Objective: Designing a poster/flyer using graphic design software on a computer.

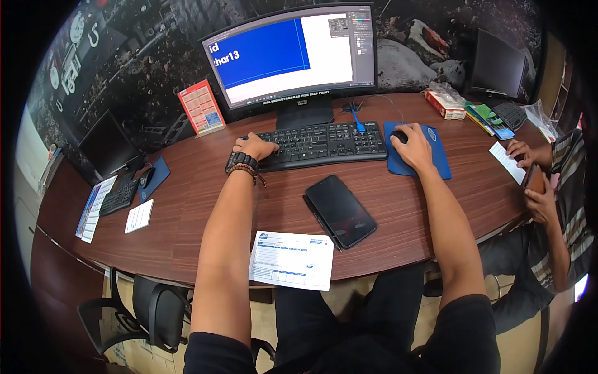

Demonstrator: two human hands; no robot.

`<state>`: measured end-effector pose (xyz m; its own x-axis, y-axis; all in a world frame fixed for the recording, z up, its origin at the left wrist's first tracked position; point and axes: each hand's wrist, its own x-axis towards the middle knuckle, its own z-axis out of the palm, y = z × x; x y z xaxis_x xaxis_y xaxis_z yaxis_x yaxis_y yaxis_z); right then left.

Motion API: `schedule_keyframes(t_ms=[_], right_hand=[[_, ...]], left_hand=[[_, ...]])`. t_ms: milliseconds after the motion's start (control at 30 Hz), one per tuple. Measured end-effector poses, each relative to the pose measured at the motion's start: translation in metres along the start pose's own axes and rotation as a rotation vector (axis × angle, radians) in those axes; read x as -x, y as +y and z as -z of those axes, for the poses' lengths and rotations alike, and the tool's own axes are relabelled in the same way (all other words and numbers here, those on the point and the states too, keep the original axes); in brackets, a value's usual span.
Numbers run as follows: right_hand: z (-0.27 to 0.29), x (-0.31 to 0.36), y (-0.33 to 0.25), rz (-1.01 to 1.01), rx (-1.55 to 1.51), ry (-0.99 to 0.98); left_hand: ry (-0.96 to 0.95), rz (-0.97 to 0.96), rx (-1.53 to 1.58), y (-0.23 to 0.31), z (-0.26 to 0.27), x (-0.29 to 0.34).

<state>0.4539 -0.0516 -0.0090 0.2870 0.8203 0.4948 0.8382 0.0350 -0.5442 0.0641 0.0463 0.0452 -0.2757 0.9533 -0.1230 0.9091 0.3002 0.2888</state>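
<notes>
My left hand [254, 148] rests on the left end of a black keyboard [330, 144], its fingers over the keys and the thumb stretched out to the right. Dark bands circle that wrist. My right hand [415, 146] is curved over a black computer mouse [399, 136] on a blue mouse pad [441, 163]. Behind the keyboard stands a curved monitor [293, 56] showing a design window with a blue area and white lettering. A short blue cable or plug [358, 123] lies across the keyboard's top edge.
Between my forearms lie a black phone [341, 210] and a printed form [291, 262] overhanging the table's front edge. A red-and-white calendar [201, 108] stands left of the monitor. Right, a co-worker's hand [541, 202] holds a brown-cased item near paper [507, 163]. A chair [163, 311] stands lower left.
</notes>
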Motion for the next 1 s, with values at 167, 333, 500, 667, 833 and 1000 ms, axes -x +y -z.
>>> schedule_keyframes(t_ms=[167, 333, 500, 667, 833, 1000], right_hand=[[0.001, 0.000, 0.002, 0.004, 0.013, -0.008], [0.000, 0.000, 0.004, 0.015, 0.013, -0.001], [-0.001, 0.000, 0.004, 0.033, -0.008, -0.011], [-0.002, 0.000, 0.006, 0.062, -0.020, 0.019], [-0.002, 0.002, 0.001, 0.078, -0.043, 0.017], [-0.002, -0.001, 0.006, 0.091, -0.064, 0.025]], left_hand=[[-0.010, 0.022, -0.013, 0.005, 0.001, 0.001], [0.145, -0.101, 0.072, -0.022, -0.014, 0.006], [0.283, -0.199, 0.100, -0.063, -0.022, 0.024], [0.217, -0.239, 0.169, -0.077, -0.024, 0.029], [0.329, -0.293, 0.215, -0.081, -0.025, 0.030], [0.338, -0.263, 0.182, -0.077, -0.025, 0.030]])
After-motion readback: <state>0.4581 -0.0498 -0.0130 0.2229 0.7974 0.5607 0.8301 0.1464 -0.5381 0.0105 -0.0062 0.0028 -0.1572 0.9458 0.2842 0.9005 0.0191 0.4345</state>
